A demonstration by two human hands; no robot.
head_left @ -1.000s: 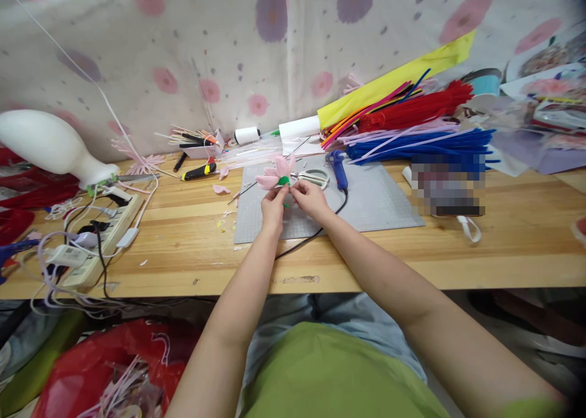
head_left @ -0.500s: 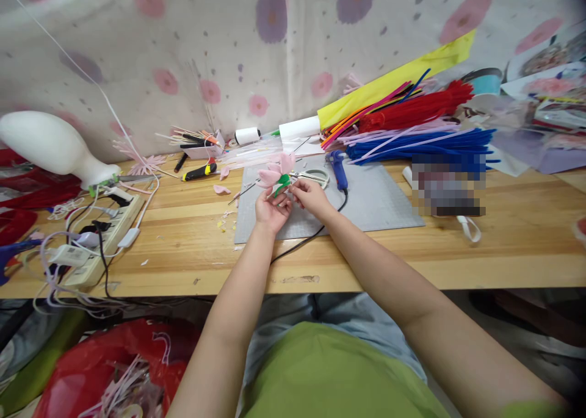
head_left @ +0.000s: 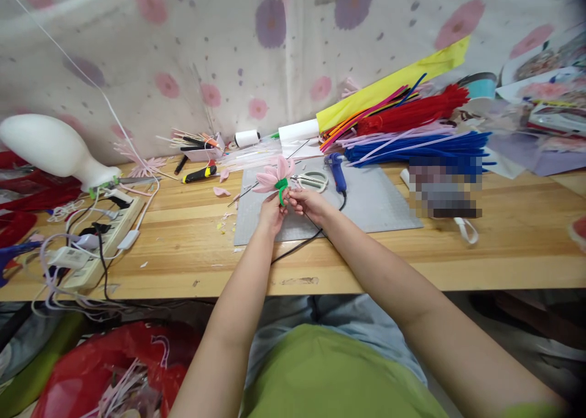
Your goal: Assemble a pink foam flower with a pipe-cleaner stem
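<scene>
A pink fuzzy flower (head_left: 268, 179) with several pointed petals tilts to the left above the mat. Green pipe cleaner (head_left: 282, 187) goes round its base and curves down toward my fingers. My left hand (head_left: 273, 213) is closed just below the base, gripping the flower from the left side. On the other side my right hand (head_left: 312, 204) pinches close to it; a thin dark stem (head_left: 313, 223) slants out below these fingers. Their exact grip is partly hidden. Behind my right hand lie scissors with pale handles (head_left: 315, 180) and a blue glue gun (head_left: 337, 172).
The grey cutting mat (head_left: 379, 204) lies under my hands, crossed by a black cord (head_left: 293, 252). Pipe cleaner bundles (head_left: 421, 148) are at the back right. A yellow-black utility knife (head_left: 199, 174), loose pink petals (head_left: 221, 191) and a power strip (head_left: 110, 238) are left.
The flower has turned, showing more of its spread petals. The green pipe cleaner now circles its base and bends downward. My right hand has moved slightly lower, its fingers turned.
</scene>
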